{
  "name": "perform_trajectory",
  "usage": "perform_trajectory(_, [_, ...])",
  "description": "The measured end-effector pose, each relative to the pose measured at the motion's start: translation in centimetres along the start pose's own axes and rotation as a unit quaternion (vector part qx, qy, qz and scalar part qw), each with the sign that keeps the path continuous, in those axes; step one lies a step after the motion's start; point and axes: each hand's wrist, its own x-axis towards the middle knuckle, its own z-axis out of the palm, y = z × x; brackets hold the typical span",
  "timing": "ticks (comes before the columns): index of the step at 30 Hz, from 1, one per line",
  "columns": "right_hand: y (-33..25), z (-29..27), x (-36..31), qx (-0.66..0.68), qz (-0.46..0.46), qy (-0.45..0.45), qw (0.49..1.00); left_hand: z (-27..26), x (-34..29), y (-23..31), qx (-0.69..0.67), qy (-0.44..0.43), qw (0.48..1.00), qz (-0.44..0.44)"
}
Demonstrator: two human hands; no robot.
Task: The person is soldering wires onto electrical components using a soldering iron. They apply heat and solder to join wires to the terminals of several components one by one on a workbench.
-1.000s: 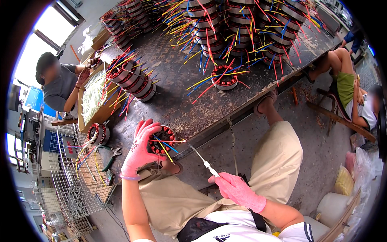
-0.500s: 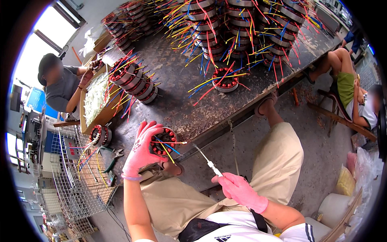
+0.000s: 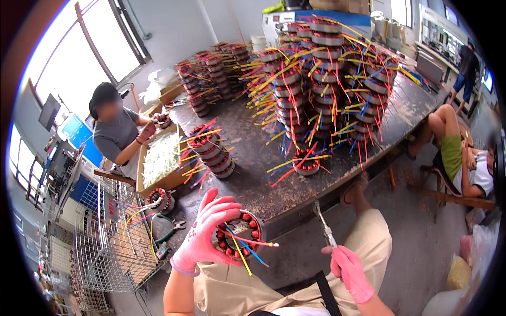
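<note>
Pink gloves cover both hands. My left hand (image 3: pixel 208 234) is closed round the rim of a ring-shaped motor stator (image 3: pixel 256 231) with red coil windings. Red, blue and yellow wires stick out of the ring toward the right. The red wire's tip looks pale. In my right hand (image 3: pixel 352 271) is a slim pen-like tool (image 3: pixel 328 233) with a pale, thin shaft, gripped by its lower end and pointing up and away. Its tip stands apart from the stator, in front of the table edge. What kind of tool it is cannot be made out.
Tall stacks of wired stators (image 3: pixel 327 79) fill the far table (image 3: pixel 274 197). A shorter stack (image 3: pixel 213 155), a cardboard box (image 3: pixel 140 176) of white sleeves, and pliers (image 3: pixel 179 225) lie left. One person (image 3: pixel 118 129) works at the left; another (image 3: pixel 450 152) sits right. A wire basket (image 3: pixel 110 247) stands near left.
The view has tilted up, so the scene sits lower. My left hand has turned the stator more face-on. My right hand has moved right, taking the tool away from the wires and more upright.
</note>
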Motion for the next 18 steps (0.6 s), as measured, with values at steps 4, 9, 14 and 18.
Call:
perform_trajectory(4, [0.0,0.2,-0.2,-0.024,-0.046,-0.001,0.999,-1.9,-0.6,1.2,0.029,0.030,0.999,0.015])
perform_trajectory(9, [-1.1,-0.5,-1.5,-0.043,-0.115,0.066,0.990,-6.4,0.2,-1.9,0.035,0.137,0.990,-0.025])
perform_trajectory(14, [0.8,-0.8,1.3,-0.013,-0.093,0.017,0.995,-10.3,3.6,-9.8,0.107,0.187,0.962,-0.168])
perform_trajectory(18, [-1.0,0.6,1.1,-0.001,-0.122,0.020,0.992,-11.5,5.2,-16.7,0.172,0.180,0.950,-0.188])
